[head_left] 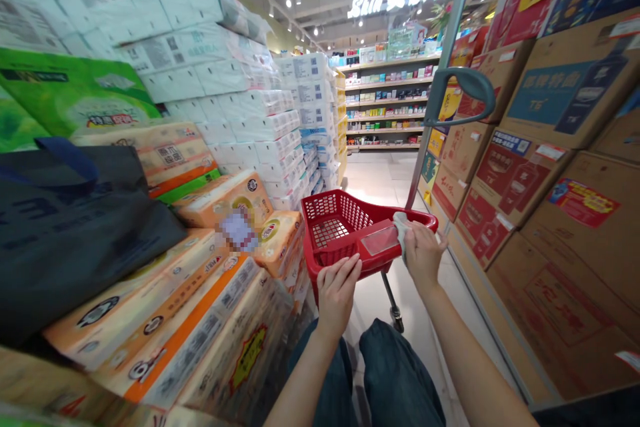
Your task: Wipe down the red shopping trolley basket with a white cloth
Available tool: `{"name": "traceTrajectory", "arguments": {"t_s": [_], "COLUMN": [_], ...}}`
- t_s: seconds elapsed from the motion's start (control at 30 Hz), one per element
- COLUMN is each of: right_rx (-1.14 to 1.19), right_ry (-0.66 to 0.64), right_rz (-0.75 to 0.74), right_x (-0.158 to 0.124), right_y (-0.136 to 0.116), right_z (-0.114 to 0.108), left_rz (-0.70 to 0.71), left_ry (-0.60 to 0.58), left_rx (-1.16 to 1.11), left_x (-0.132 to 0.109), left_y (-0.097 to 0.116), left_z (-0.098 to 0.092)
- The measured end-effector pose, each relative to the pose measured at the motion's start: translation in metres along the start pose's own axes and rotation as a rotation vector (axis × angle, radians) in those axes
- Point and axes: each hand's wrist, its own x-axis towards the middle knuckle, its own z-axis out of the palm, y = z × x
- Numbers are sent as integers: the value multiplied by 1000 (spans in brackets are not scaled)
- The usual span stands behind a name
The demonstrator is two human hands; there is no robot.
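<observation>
My left hand (339, 290) grips the near rim of a red plastic shopping basket (340, 227) mounted on a wheeled trolley. My right hand (424, 255) is at the basket's right side, pinching a small pale grey cloth (401, 235) against the rim. A clear plastic panel (379, 240) sits on the red rim between my hands. The basket holds nothing that I can see. A grey curved trolley handle (460, 90) rises on a metal pole (435, 140) beyond the basket.
Wrapped tissue packs (200, 74) stand in tall stacks on the left, with a dark fabric bag (70, 227) on top. Printed cardboard cartons (540, 180) wall the right side. A tiled floor (375, 177) leads to store shelves (387, 100) at the far end.
</observation>
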Motion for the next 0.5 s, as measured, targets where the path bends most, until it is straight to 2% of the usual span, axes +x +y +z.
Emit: {"name": "traceTrajectory", "arguments": {"t_s": [0.07, 0.13, 0.17, 0.23, 0.3, 0.4, 0.43, 0.5], "right_rx": [16, 70, 96, 116, 86, 15, -2, -2], "right_ry": [-57, -157, -215, -311, -356, -375, -382, -405], "right_rz": [-70, -209, -281, -364, -320, -134, -107, -142], "right_x": [-7, -13, -14, -8, 5, 18, 19, 13], "right_y": [-29, -55, -62, -57, -37, -16, -20, -39], "right_z": [-3, -7, -9, -13, -14, -12, -12, -12], "left_rz": [-5, -3, 0, 8, 17, 11, 6, -1], "left_ry": [7, 11, 12, 9, 3, 10, 15, 26], "left_rx": [-2, -8, -10, -11, -15, -29, -33, -36], "left_x": [1, 1, 0, 0, 0, 1, 1, 2], "left_y": [1, 1, -1, -3, -4, -2, 0, 2], "left_z": [2, 2, 1, -2, -4, -3, -2, 0]}}
